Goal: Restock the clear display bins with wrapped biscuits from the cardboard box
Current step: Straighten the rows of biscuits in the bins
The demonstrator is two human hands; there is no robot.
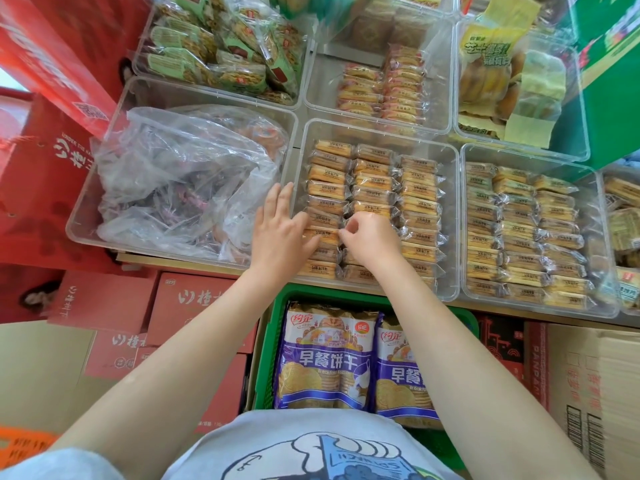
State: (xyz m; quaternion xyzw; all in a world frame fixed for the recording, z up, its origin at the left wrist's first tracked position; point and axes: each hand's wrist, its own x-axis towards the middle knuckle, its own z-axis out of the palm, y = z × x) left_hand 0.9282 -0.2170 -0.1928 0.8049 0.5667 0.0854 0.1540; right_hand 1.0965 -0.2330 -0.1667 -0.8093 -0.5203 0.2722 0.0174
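Note:
A clear display bin (450, 157) in the middle holds three rows of wrapped golden biscuits (415, 188). My left hand (280, 226) lies flat with fingers spread over the bin's left wall and the left row. My right hand (367, 237) is curled over the middle row, its fingertips pinching the wrapper edge of a biscuit pack (325, 235) between the left and middle rows. A second clear bin (464, 157) to the right is filled with similar packs (519, 233). A cardboard box (588, 382) stands at the lower right; its inside is hidden.
A bin with a crumpled plastic bag (180, 181) sits at left. More snack bins (221, 46) line the back. A green basket (273, 341) with purple biscuit bags (325, 358) is below the shelf edge. Red cartons (194, 306) stack at lower left, and a green box (609, 64) stands at the right.

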